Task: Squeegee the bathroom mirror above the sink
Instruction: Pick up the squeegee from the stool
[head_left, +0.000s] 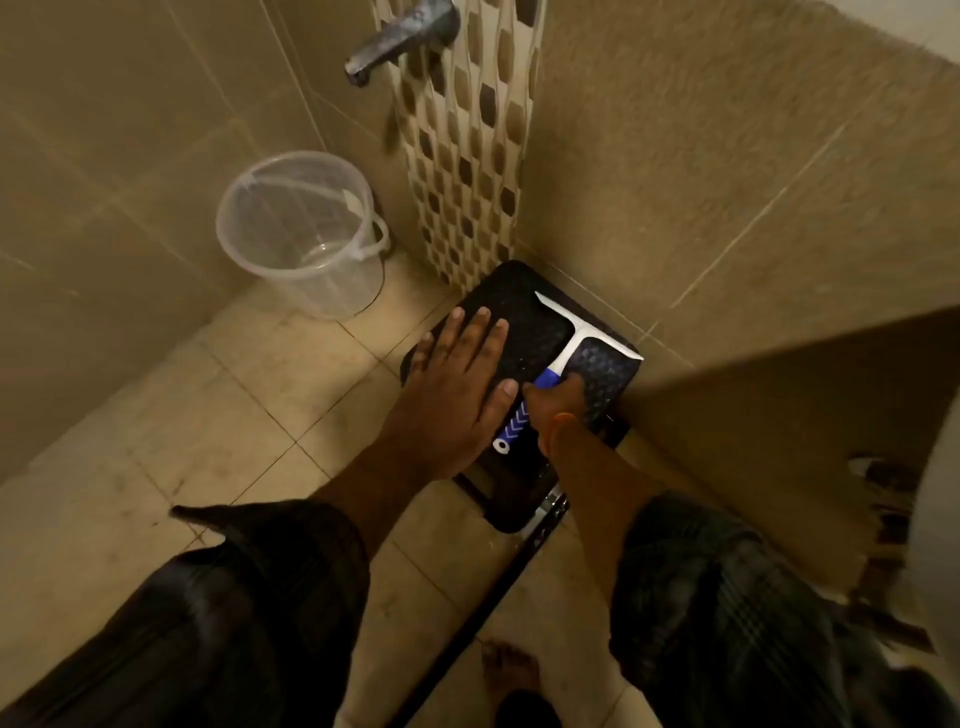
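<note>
The squeegee (558, 364) is lying right of the frame's centre on a low black stool (511, 332) with a moulded, patterned top: a white T-shaped head with a thin straight blade, and a blue handle marked with white chevrons, ending in a white loop. The right hand (558, 402) is curling its grip around the blue handle just below the white neck, fingers wrapped on it. The left hand (460, 384) is lying flat on the stool beside the handle, fingers straight and spread, its grip holding nothing. The stool is sitting in a corner where glossy beige wall tiles are meeting a strip of wavy mosaic (462, 156). At the frame's left a clear round plastic bucket (298, 234) is standing on the tiled floor (208, 405), below a dull metal tap (400, 39) at the top.
</note>
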